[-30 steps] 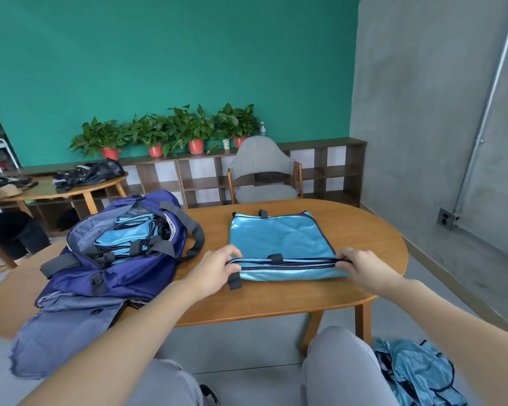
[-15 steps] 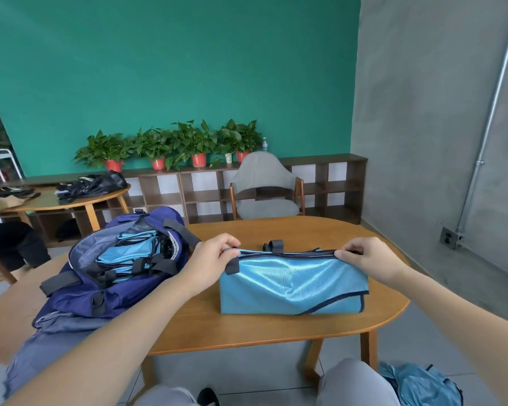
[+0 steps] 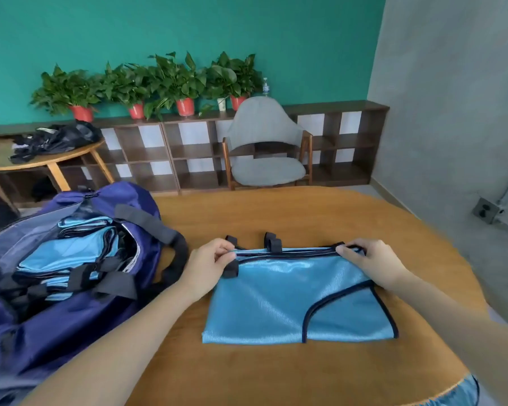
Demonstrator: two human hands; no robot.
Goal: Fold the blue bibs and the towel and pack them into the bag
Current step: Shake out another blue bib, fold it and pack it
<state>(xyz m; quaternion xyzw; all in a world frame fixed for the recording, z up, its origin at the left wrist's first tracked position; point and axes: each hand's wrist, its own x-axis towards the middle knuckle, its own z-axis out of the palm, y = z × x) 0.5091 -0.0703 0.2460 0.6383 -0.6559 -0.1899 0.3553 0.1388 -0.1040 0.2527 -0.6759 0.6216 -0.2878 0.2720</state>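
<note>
Blue cloth peeking past the near rim of the tabletop, bottom right. Just beyond, on the wood, a folded blue bib lying flat, dark trim curving across its right half. At its far edge, stacked layers held from both ends: left hand pinching the left corner, fingers curled over the trim, a black tab hanging below the thumb; right hand gripping the right corner, fingers bent over the edge. Two black tabs sticking up between the hands. To the left, touching the tabletop's side, an open purple bag, more folded blue bibs stacked inside, black straps draped across them. Farther back, a grey chair, low wooden shelves with potted plants on top, a round side table carrying a dark bundle, and the green wall behind.
</note>
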